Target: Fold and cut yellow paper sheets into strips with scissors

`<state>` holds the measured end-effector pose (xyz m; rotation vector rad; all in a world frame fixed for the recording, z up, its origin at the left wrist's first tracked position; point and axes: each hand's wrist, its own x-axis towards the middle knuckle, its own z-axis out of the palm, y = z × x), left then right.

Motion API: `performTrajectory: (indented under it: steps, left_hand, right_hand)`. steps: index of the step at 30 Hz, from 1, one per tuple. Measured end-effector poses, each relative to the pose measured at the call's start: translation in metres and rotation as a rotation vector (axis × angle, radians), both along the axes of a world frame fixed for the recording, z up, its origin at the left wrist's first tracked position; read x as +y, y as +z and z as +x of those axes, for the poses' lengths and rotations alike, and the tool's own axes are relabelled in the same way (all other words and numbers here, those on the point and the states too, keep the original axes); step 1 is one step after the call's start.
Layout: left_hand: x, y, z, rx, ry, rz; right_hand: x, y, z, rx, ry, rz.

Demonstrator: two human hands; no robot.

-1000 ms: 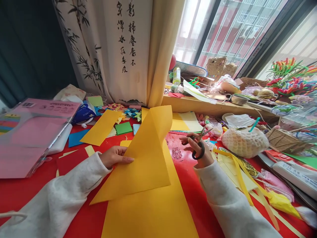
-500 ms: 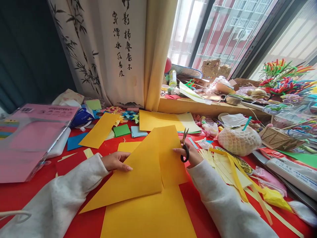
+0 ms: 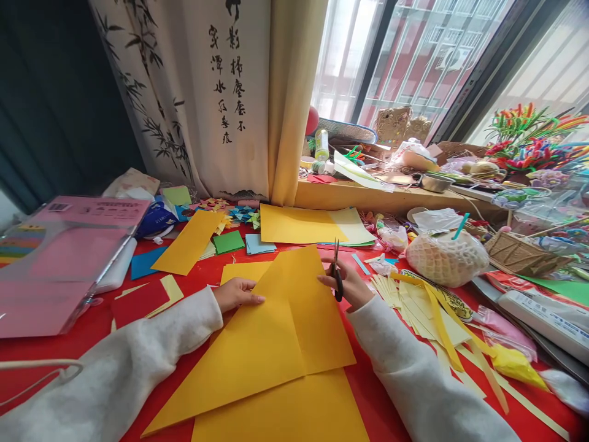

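A large folded sheet of yellow paper [image 3: 257, 344] lies at the middle, slanting toward me on the left, with a crease down its upper right part. My left hand [image 3: 238, 295] grips its left edge, thumb on top and fingers underneath. At the sheet's upper right edge is my right hand [image 3: 347, 283], closed around small scissors [image 3: 338, 279] with black handles. Their blades point upward, away from me, and stand beside the paper. Below the folded sheet rests another yellow sheet [image 3: 280, 417], partly covered by it.
Yellow paper [image 3: 294, 223] lies at the back, with green squares [image 3: 229, 242] left of it. A pink packet [image 3: 87, 264] covers the far left. To the right are paper strips [image 3: 437, 313], a net-wrapped round object with a straw [image 3: 446, 261] and a white power strip [image 3: 543, 325].
The folded sheet has shifted toward me, and its right part spreads lower. My left hand moved right and slightly up along its edge. The scissors turned more edge-on in my right hand.
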<state>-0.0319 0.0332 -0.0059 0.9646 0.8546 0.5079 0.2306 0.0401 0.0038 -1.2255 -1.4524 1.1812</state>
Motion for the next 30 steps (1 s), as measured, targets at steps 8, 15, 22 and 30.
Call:
performTrajectory:
  steps: [8, 15, 22, 30]
  left_hand:
    - [-0.003, -0.001, -0.001, -0.084, 0.173, 0.028]
    - [0.001, 0.006, -0.011, -0.072, 0.246, 0.083]
    - [-0.001, 0.014, -0.011, -0.052, 0.266, 0.078]
    - [-0.015, 0.019, -0.001, -0.078, 0.192, 0.082]
  right_hand:
    - [-0.016, 0.025, -0.007, 0.007, -0.052, 0.026]
    - [-0.033, 0.011, -0.033, -0.049, 0.398, -0.316]
    - [-0.038, 0.004, -0.036, -0.090, 0.496, -0.404]
    - [-0.047, 0.008, -0.048, -0.117, 0.474, -0.338]
